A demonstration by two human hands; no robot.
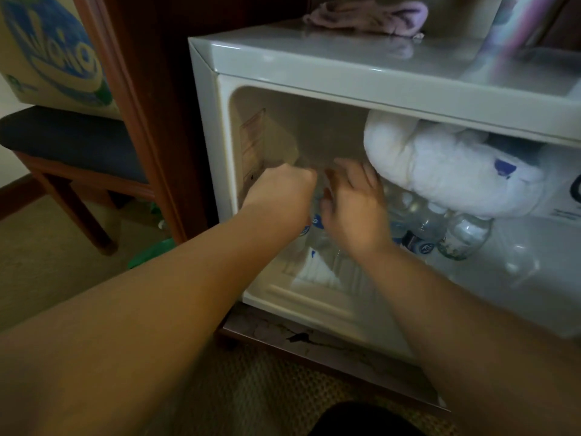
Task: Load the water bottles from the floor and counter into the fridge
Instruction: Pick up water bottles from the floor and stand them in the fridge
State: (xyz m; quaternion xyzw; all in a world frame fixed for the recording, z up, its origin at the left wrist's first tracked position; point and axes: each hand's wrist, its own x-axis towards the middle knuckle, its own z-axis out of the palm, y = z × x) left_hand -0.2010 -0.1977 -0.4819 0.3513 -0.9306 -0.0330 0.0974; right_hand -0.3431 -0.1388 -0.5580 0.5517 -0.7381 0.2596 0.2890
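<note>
The small white fridge (314, 62) stands open in front of me. Both my arms reach into its left half. My left hand (279, 190) is curled shut around the top of a clear water bottle (314, 243) standing inside. My right hand (352, 202) rests on the same bottle from the right, fingers wrapped over its neck. Several more water bottles (446, 234) lie stacked on their sides to the right, under a thick lump of white frost (440, 171). Another clear bottle (518, 262) lies at the far right.
A pink cloth (367, 14) lies on the fridge top. A wooden chair with a dark seat (69, 143) stands to the left, carrying a cardboard box with a blue logo (53, 55). Green plastic (154, 250) lies on the carpet by the cabinet post.
</note>
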